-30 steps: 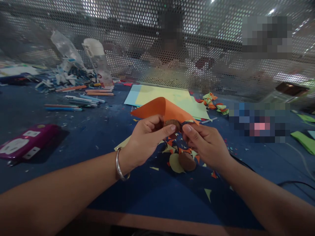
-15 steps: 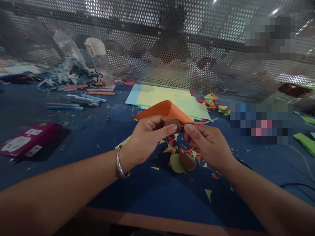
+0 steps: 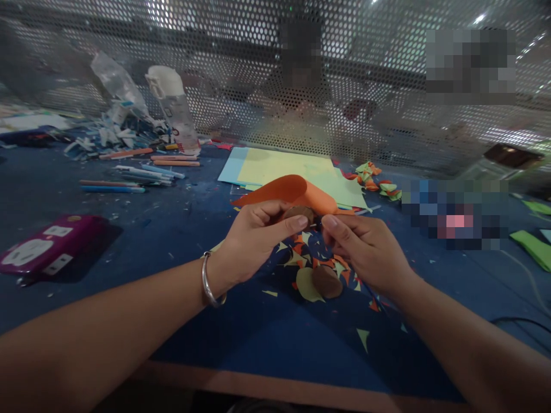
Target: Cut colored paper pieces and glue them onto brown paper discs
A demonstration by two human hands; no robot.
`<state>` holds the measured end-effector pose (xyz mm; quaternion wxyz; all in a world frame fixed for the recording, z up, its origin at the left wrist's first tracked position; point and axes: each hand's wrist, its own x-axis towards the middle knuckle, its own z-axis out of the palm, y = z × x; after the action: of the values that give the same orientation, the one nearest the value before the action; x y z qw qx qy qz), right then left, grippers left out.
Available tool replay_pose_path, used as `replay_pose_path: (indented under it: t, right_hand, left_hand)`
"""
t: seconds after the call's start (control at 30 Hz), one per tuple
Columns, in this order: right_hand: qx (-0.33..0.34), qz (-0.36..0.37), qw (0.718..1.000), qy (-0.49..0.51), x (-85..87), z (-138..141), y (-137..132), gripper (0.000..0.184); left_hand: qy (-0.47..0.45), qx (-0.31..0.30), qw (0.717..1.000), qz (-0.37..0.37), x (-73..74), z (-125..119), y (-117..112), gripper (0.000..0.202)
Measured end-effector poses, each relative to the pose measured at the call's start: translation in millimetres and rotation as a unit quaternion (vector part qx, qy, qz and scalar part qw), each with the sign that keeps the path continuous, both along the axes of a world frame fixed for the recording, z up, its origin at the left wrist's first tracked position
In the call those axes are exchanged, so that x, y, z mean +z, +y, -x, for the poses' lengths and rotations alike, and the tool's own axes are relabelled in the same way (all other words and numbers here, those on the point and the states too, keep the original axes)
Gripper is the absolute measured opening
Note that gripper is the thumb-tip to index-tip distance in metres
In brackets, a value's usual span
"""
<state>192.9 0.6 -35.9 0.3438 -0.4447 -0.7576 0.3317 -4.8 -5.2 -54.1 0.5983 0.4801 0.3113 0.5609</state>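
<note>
My left hand (image 3: 253, 238) pinches a small brown round piece (image 3: 300, 213) against a curled orange paper sheet (image 3: 287, 190), held above the blue table (image 3: 172, 229). A silver bangle sits on that wrist. My right hand (image 3: 365, 252) is closed just right of the brown piece, fingers curled at the orange sheet's edge; what it grips is too small to name. Below the hands lie a second brown disc (image 3: 326, 281), a yellow paper circle (image 3: 306, 285) and several orange and yellow scraps.
Yellow and light blue sheets (image 3: 284, 167) lie behind the hands. Pens and pencils (image 3: 138, 172), a white bottle (image 3: 174, 106) and a torn plastic bag are at the back left. A purple power strip (image 3: 47, 246) is on the left. A perforated metal screen (image 3: 275, 74) closes the back; green paper (image 3: 534, 246) is on the right.
The orange sheet has curled lower and flatter over my hands. Both hands stay close together at the brown piece, with little shift.
</note>
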Motion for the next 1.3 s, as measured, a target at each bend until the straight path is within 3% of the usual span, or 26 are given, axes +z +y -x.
replay_pose_path:
  t: [0.5,0.77,1.3]
  right_hand:
    - [0.023,-0.045,0.998,-0.021,9.0,-2.4,0.6,0.053]
    - [0.029,-0.068,0.996,-0.055,11.2,-5.3,3.5,0.053]
    - [0.048,-0.086,0.991,-0.096,15.0,-9.1,4.2,0.054]
  left_hand:
    - [0.062,-0.014,0.998,-0.028,-4.9,6.1,3.4,0.018]
    - [0.090,-0.045,0.994,-0.037,-1.0,11.8,5.4,0.028]
    - [0.110,-0.080,0.990,-0.046,7.0,13.1,6.6,0.022]
